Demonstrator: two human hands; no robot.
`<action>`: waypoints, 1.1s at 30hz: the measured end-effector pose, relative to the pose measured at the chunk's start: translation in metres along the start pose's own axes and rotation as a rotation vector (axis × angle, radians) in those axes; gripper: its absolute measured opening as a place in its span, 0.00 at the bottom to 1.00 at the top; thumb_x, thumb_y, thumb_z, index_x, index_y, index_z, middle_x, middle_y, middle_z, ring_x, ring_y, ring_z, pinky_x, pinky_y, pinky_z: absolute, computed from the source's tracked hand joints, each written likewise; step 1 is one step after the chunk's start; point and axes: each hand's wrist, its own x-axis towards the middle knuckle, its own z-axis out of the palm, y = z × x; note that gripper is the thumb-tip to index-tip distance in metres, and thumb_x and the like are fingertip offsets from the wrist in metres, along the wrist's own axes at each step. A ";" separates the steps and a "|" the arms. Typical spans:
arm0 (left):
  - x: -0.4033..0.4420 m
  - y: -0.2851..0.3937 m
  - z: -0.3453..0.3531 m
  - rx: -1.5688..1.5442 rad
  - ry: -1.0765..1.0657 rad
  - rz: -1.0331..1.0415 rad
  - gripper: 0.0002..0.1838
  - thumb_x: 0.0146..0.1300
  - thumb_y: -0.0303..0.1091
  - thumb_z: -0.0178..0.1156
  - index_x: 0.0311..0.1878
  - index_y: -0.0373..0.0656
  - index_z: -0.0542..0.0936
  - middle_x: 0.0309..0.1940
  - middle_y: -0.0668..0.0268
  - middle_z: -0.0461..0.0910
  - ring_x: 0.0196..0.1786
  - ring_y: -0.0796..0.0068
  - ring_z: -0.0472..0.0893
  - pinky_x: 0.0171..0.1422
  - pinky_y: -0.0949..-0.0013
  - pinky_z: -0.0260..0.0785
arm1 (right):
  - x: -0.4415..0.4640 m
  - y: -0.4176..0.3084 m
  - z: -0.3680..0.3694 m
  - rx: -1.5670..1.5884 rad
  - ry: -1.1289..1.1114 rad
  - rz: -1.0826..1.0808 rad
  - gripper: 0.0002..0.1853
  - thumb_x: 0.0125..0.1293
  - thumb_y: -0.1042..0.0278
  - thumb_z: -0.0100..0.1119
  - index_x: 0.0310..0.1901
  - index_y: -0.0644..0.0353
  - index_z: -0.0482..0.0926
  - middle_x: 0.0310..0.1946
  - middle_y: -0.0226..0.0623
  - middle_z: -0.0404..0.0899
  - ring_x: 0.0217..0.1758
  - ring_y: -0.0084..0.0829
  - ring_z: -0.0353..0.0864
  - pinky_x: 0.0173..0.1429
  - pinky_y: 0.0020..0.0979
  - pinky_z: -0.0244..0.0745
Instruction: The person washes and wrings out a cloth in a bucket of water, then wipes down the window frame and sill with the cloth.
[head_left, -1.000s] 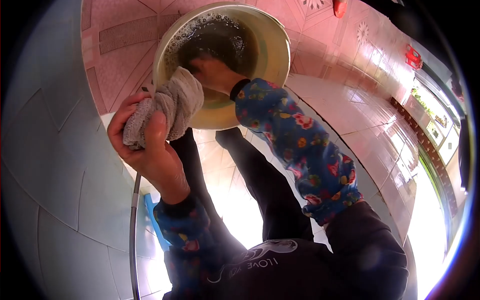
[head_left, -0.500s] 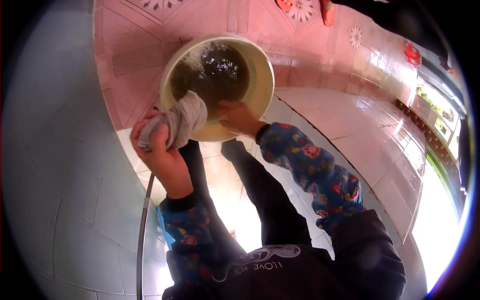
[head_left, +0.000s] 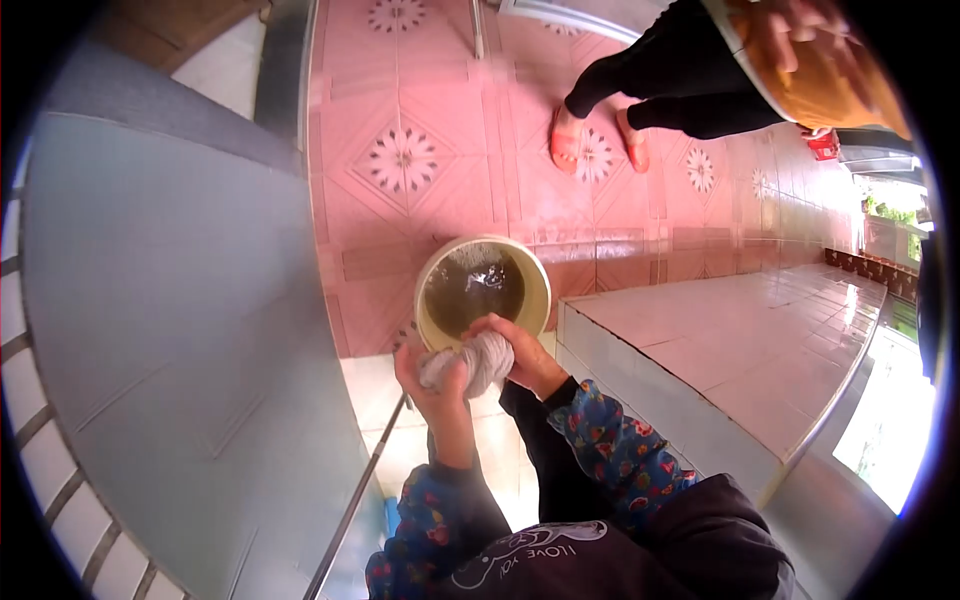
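A grey, twisted mop head (head_left: 483, 362) is bunched between my two hands, just over the near rim of a cream bucket (head_left: 537, 290). Dark, murky water (head_left: 475, 290) with some foam lies inside the bucket. My left hand (head_left: 436, 388) is wrapped around the mop head's left end. On its other end, the fingers of my right hand (head_left: 522, 352) are closed. A thin metal pole (head_left: 362, 480) slants up to my left hand, which hides where it joins the mop head.
A person in orange slippers (head_left: 567, 140) and black trousers stands on the pink patterned floor (head_left: 360, 215) beyond the bucket. A tiled ledge (head_left: 720, 335) rises on the right. A grey-blue panel (head_left: 190, 300) borders the left side.
My right hand has come up from the bucket and now grips the mop head along with my left. The view has shifted, bringing the other person's legs into sight.
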 end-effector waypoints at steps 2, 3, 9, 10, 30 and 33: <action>-0.009 0.012 -0.001 0.012 -0.050 -0.010 0.28 0.60 0.25 0.61 0.61 0.43 0.63 0.54 0.61 0.69 0.56 0.68 0.72 0.64 0.64 0.66 | -0.025 -0.015 0.023 0.008 0.018 0.013 0.19 0.75 0.53 0.46 0.50 0.61 0.76 0.48 0.40 0.79 0.51 0.32 0.78 0.59 0.36 0.73; -0.012 0.023 -0.001 0.004 -0.058 -0.043 0.26 0.60 0.26 0.62 0.60 0.42 0.63 0.52 0.61 0.71 0.54 0.68 0.73 0.63 0.64 0.67 | -0.035 -0.021 0.037 0.021 0.025 0.011 0.18 0.75 0.53 0.46 0.50 0.60 0.75 0.48 0.40 0.79 0.51 0.33 0.79 0.59 0.36 0.73; -0.042 0.076 0.022 0.091 -0.158 0.021 0.21 0.61 0.30 0.64 0.54 0.39 0.68 0.48 0.61 0.75 0.50 0.71 0.75 0.59 0.65 0.69 | -0.075 -0.033 0.087 0.043 0.072 -0.073 0.13 0.70 0.59 0.54 0.47 0.58 0.77 0.41 0.32 0.78 0.46 0.26 0.78 0.54 0.30 0.73; -0.049 0.083 0.027 0.076 -0.171 0.024 0.21 0.62 0.31 0.64 0.55 0.38 0.68 0.48 0.61 0.75 0.51 0.71 0.75 0.59 0.66 0.68 | -0.076 -0.032 0.085 0.037 0.061 -0.122 0.12 0.70 0.60 0.55 0.47 0.58 0.77 0.41 0.31 0.78 0.46 0.25 0.78 0.53 0.30 0.73; -0.079 0.125 0.045 0.374 -0.411 0.309 0.28 0.58 0.25 0.66 0.60 0.43 0.67 0.50 0.64 0.72 0.51 0.73 0.73 0.59 0.68 0.67 | -0.102 -0.045 0.097 -0.525 0.042 -0.652 0.14 0.68 0.59 0.56 0.48 0.59 0.76 0.42 0.35 0.79 0.46 0.29 0.78 0.53 0.32 0.75; -0.089 0.134 0.053 0.478 -0.400 0.422 0.30 0.55 0.23 0.67 0.60 0.41 0.67 0.53 0.62 0.72 0.54 0.71 0.73 0.61 0.67 0.67 | -0.088 -0.041 0.089 -0.347 -0.014 -0.557 0.21 0.55 0.69 0.66 0.51 0.61 0.74 0.42 0.42 0.77 0.45 0.38 0.78 0.51 0.33 0.74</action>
